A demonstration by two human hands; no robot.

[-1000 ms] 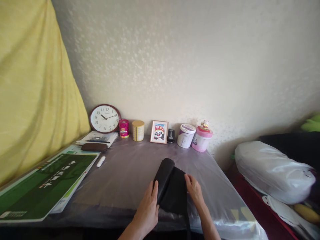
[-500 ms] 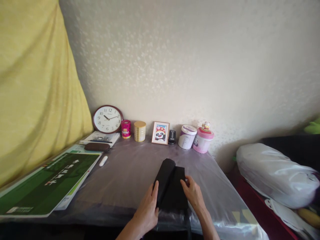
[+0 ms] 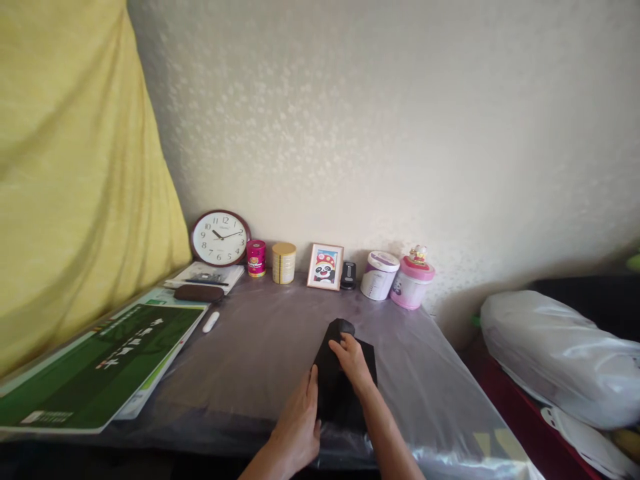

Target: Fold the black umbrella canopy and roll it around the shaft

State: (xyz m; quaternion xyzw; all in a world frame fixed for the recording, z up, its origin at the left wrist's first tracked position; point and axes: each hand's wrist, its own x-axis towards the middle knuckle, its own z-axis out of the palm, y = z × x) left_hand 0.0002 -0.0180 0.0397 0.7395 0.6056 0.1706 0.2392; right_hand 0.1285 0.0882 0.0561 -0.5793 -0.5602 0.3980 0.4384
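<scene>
A black folded item [image 3: 327, 393], pouch-like with a thicker rolled part along its left, lies at the front of the table; its exact kind I cannot make out. My left hand [image 3: 300, 413] grips its left edge, thumb on top along the side. My right hand [image 3: 350, 360] lies over its upper part, with bent fingers holding the black material near the far end. A flat black corner shows to the right of my right wrist. The fingertips under the item are hidden.
Green books [image 3: 110, 367] and a brown case [image 3: 199, 293] lie left, near a small white object [image 3: 211, 323]. Along the wall stand a clock [image 3: 221, 238], tins [image 3: 284, 263], a panda picture frame [image 3: 325, 267] and tubs [image 3: 380, 275]. A white plastic bag [image 3: 555, 353] sits right.
My right hand has moved left from the flat part's right edge onto the rolled part's upper end. My left hand keeps its grip. The view has shifted slightly.
</scene>
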